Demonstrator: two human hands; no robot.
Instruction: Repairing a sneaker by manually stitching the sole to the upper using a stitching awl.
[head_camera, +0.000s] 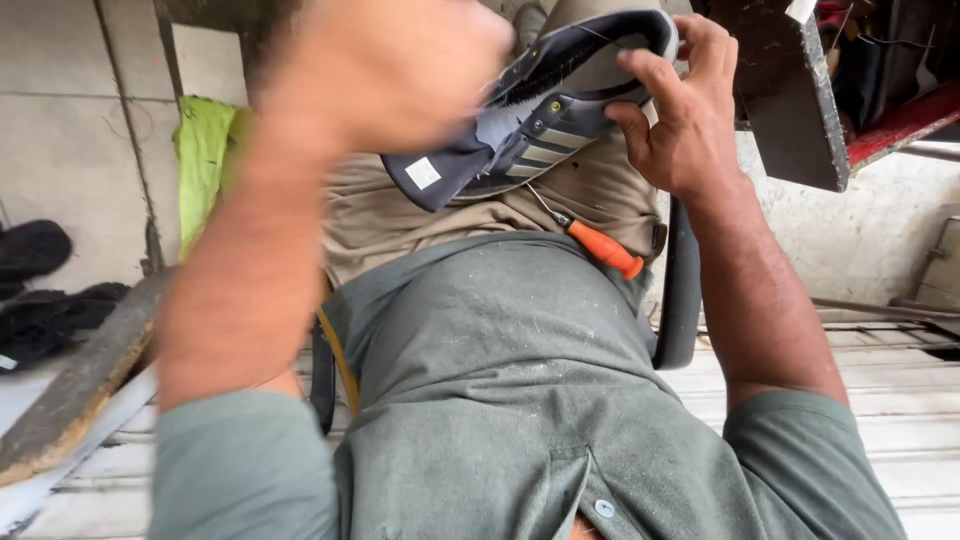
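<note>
A dark navy sports shoe (545, 110) with pale side stripes and a white tag on its tongue rests on my lap. My right hand (680, 110) grips its heel end, thumb on the side and fingers curled over the collar. My left hand (395, 65) is a motion-blurred shape over the shoe's front part; its fingers and anything in them are not discernible. An orange-handled awl (598, 245) with a thin metal shaft lies on my lap just below the shoe, untouched by either hand.
I sit on a black chair (682, 290) in a grey-green shirt and tan trousers. A dark metal block (790, 90) juts in at the upper right. A lime-green cloth (205, 160) hangs at left, and dark shoes (40, 290) lie on the floor beside a wooden plank (70, 400).
</note>
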